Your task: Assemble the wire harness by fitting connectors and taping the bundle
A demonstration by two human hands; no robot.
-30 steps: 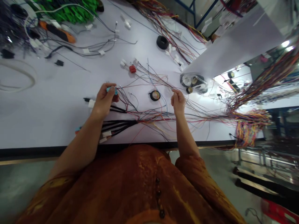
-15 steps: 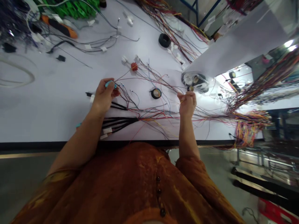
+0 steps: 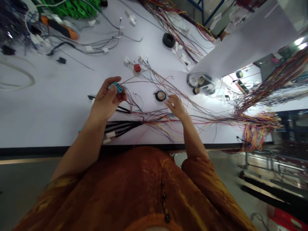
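Observation:
My left hand [image 3: 106,101] holds a small teal connector [image 3: 116,87] between thumb and fingers, with thin wires trailing out of it to the right. My right hand [image 3: 175,106] lies low over the spread of thin coloured wires [image 3: 154,118] on the white table [image 3: 48,106], fingers curled and pinching among the strands just right of a black tape roll [image 3: 160,96]. Black sleeved cable branches [image 3: 122,126] with white tags run from the table's front edge under my left wrist.
A red connector [image 3: 137,67] and white plugs lie beyond my hands. Another black tape roll [image 3: 168,40], a clear bag of rolls [image 3: 201,83], green parts [image 3: 72,8] and an orange-handled tool [image 3: 60,28] sit farther back. Dense wire bundles [image 3: 257,128] hang at the right.
My right hand dropped from a raised position at the right and moved left toward the tape roll. My left hand turned the teal connector so its face shows.

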